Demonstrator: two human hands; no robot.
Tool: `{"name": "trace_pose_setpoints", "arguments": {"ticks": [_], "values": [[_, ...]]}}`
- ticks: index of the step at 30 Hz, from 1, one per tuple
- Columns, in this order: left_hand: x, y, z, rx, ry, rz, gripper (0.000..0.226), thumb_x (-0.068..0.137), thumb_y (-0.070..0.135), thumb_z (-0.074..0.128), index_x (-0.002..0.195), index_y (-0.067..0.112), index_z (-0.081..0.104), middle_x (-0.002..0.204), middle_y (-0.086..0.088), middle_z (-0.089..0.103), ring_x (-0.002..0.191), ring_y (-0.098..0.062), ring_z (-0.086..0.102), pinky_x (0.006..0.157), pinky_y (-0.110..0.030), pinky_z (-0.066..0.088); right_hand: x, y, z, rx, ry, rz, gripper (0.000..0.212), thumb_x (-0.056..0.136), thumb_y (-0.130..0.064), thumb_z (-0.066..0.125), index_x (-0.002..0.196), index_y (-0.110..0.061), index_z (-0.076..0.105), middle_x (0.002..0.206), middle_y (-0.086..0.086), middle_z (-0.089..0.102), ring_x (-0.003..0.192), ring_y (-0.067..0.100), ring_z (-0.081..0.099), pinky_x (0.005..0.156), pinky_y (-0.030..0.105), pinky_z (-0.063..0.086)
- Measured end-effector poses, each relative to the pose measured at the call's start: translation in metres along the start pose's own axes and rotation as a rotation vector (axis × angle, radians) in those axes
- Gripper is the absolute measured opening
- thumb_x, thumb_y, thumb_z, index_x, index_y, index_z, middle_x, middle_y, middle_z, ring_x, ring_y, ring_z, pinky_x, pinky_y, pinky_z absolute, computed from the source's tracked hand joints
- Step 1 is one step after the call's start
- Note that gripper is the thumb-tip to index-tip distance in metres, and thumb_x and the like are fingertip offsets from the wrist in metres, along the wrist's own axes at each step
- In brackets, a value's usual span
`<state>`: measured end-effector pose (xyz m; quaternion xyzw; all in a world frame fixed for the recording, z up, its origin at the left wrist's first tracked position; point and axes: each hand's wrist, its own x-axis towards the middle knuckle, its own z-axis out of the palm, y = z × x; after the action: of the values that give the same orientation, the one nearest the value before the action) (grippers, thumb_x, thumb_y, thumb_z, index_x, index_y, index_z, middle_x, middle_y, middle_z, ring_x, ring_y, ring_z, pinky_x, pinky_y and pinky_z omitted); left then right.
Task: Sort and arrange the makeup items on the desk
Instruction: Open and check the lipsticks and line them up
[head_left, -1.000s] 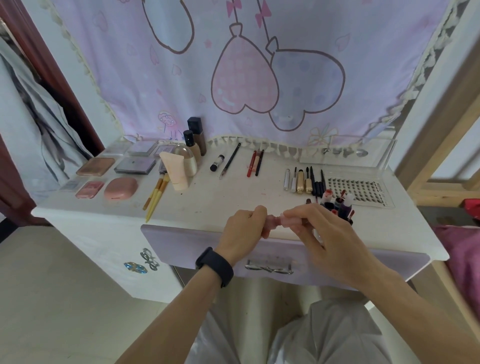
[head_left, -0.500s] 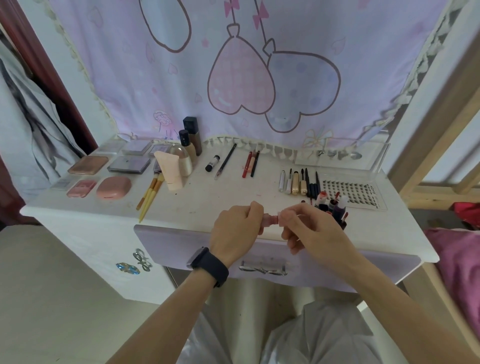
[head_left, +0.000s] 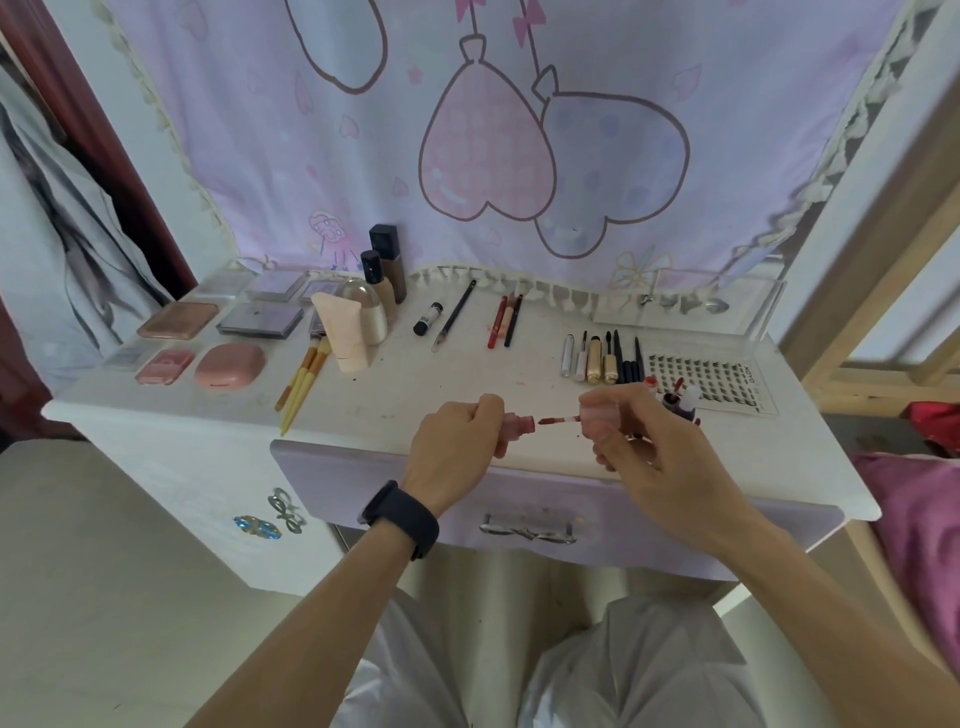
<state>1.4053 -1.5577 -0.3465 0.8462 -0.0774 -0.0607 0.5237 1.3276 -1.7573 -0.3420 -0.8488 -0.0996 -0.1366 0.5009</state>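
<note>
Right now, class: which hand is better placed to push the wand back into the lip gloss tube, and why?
Probably the right hand: it pinches the cap, and the wand points at the tube mouth, which the left hand grips.

Heart-balloon curtain (head_left: 519, 156), pink bedding (head_left: 922, 530)
</note>
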Motion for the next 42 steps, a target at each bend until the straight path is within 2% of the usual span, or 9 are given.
{"name": "trace_pose_setpoints", "arguments": {"ticks": [6,12,15,18,21,25,34,39,42], "values": [[-0.001,0.000,0.001,0.001,-0.019,-0.003,0.055,0.100,0.030,0.036,0.053,0.012,0.060,0.078,0.020,0.074,0.066,-0.001,0.065,0.065,-0.031,0.050,0.000,-0.001,-0.001,-0.008,-0.003,0.021,0.016,0.094,-0.043,0.055,0.110,-0.046,0.056,0.100,-0.024,0.069,0.090,0.010,0.069,0.081,0.026,0.058],[-0.003,0.002,-0.002,-0.121,-0.013,-0.013,0.057,0.103,0.032,0.035,0.061,0.018,0.070,0.066,0.018,0.070,0.056,0.006,0.057,0.054,-0.008,0.041,-0.002,-0.002,-0.006,0.050,0.031,0.090,0.015,0.096,-0.038,0.060,0.106,-0.048,0.056,0.101,-0.015,0.072,0.084,0.015,0.068,0.078,0.025,0.057],[-0.005,0.008,0.000,-0.282,-0.050,-0.103,0.065,0.105,0.045,0.032,0.056,0.030,0.071,0.050,0.013,0.054,0.041,-0.001,0.042,0.041,-0.011,0.033,-0.003,-0.005,-0.005,0.230,0.092,0.149,0.017,0.088,-0.044,0.064,0.104,-0.041,0.062,0.102,-0.004,0.075,0.079,0.018,0.069,0.076,0.032,0.058],[-0.005,0.013,0.002,-0.527,-0.190,-0.204,0.056,0.101,0.057,0.036,0.070,0.023,0.068,0.056,0.008,0.042,0.042,-0.007,0.030,0.042,-0.019,0.025,-0.004,-0.009,-0.006,0.492,0.169,0.222,0.023,0.086,-0.038,0.073,0.104,-0.025,0.068,0.100,0.011,0.076,0.078,0.025,0.068,0.075,0.037,0.058],[-0.003,0.017,0.004,-0.631,-0.317,-0.139,0.044,0.095,0.057,0.050,0.093,0.017,0.067,0.070,0.005,0.046,0.050,-0.010,0.031,0.046,-0.022,0.026,-0.004,-0.015,-0.013,0.744,0.233,0.296,0.022,0.078,-0.032,0.079,0.095,-0.020,0.073,0.102,0.019,0.075,0.074,0.023,0.066,0.070,0.034,0.058],[0.000,0.035,0.008,-0.480,-0.324,0.053,0.036,0.094,0.055,0.060,0.107,0.024,0.071,0.086,0.003,0.063,0.058,-0.014,0.046,0.049,-0.022,0.036,-0.009,-0.017,-0.031,0.941,0.293,0.301,0.019,0.079,-0.022,0.076,0.096,-0.014,0.077,0.105,0.023,0.074,0.071,0.021,0.067,0.064,0.028,0.058],[0.031,0.101,0.031,-0.312,-0.350,0.187,0.034,0.096,0.045,0.060,0.118,0.021,0.052,0.110,0.008,0.075,0.080,-0.021,0.073,0.064,-0.029,0.053,-0.041,0.020,-0.101,0.751,0.463,0.287,0.032,0.081,-0.045,0.079,0.103,-0.021,0.076,0.116,0.014,0.073,0.077,0.018,0.070,0.068,0.025,0.058],[0.061,0.131,0.062,-0.050,-0.359,0.284,0.019,0.088,0.047,0.070,0.103,0.036,0.067,0.110,0.014,0.068,0.096,-0.008,0.068,0.078,-0.026,0.051,-0.055,0.049,-0.134,0.493,0.469,0.351,0.030,0.085,-0.055,0.074,0.105,-0.032,0.072,0.120,-0.001,0.074,0.094,0.021,0.073,0.069,0.024,0.058],[0.073,0.144,0.088,0.099,-0.406,0.354,0.022,0.085,0.047,0.073,0.102,0.031,0.071,0.096,0.016,0.070,0.087,0.006,0.062,0.074,-0.018,0.043,-0.057,0.068,-0.142,0.377,0.493,0.381,0.027,0.092,-0.049,0.068,0.108,-0.028,0.068,0.114,-0.008,0.075,0.097,0.019,0.073,0.069,0.023,0.058]]}}
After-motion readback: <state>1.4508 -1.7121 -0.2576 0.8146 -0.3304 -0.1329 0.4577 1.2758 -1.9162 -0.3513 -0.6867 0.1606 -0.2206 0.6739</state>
